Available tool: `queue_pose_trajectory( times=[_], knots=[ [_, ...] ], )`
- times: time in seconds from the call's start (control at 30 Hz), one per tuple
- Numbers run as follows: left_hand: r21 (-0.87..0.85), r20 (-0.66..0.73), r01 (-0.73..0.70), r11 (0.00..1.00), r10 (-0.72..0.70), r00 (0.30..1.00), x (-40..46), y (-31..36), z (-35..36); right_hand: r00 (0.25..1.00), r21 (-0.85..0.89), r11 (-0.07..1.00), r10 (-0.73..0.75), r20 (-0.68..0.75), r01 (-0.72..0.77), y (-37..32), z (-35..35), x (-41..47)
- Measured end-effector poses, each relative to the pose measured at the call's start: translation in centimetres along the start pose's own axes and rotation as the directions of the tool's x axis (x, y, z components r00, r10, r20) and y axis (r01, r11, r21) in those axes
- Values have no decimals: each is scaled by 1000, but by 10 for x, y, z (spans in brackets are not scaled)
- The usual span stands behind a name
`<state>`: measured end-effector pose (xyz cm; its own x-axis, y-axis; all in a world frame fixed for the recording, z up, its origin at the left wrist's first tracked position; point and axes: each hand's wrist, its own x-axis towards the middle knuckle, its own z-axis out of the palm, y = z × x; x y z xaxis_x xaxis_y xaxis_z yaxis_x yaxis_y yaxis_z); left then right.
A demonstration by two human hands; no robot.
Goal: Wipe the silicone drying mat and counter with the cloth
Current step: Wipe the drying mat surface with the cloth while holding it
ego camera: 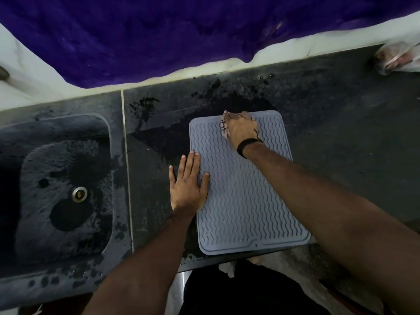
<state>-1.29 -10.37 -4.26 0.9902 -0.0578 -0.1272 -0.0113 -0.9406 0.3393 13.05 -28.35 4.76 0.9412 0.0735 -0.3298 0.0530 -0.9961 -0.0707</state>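
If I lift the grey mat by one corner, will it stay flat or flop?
Probably flop: the mat looks thin and lies flush on the counter. It may slide too, since the counter beside it is wet and the left hand presses flat on its edge, seemingly steadying it. It seems light.

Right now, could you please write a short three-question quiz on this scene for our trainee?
1. True or false: the left hand lies flat on the drying mat's left edge.
2. Which hand holds the cloth? A) left B) right
3. Fill in: the sink lies to the mat's ____.

Key: 1 true; 2 B, the right hand, at the mat's far end; 3 left.
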Motion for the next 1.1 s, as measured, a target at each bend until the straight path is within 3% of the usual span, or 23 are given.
queue_pose_trajectory(
  times=[0.17, 0.33, 0.5, 0.67, 0.8, 1.1],
  knots=[
    [9, -13, -10, 1000, 10, 1000, 0, -1, 2, 999, 93, 996, 3, -37, 0, 3, 16, -25],
    [16, -9, -8, 1000, 8, 1000, 0, 0, 1, 999, 38, 999, -23, 29, 22, 2, 27, -64],
    [5, -3, -10, 1000, 10, 1000, 0, 0, 1, 999, 48, 999, 14, -46, -12, 1, 7, -33],
    [-1, -8, -2, 1000, 2, 1000, 0, 0, 1, 998, 1, 999, 49, 29, -49, -8, -1, -6],
    [-2, -20, -9, 1000, 9, 1000, 0, 0, 2, 998, 60, 996, 63, -25, -61, -4, 16, -17],
    [-7, -40, -12, 1000, 11, 999, 1, -3, 8, 997, -5, 999, 47, -61, -47, 0, 4, -8]
  ],
)
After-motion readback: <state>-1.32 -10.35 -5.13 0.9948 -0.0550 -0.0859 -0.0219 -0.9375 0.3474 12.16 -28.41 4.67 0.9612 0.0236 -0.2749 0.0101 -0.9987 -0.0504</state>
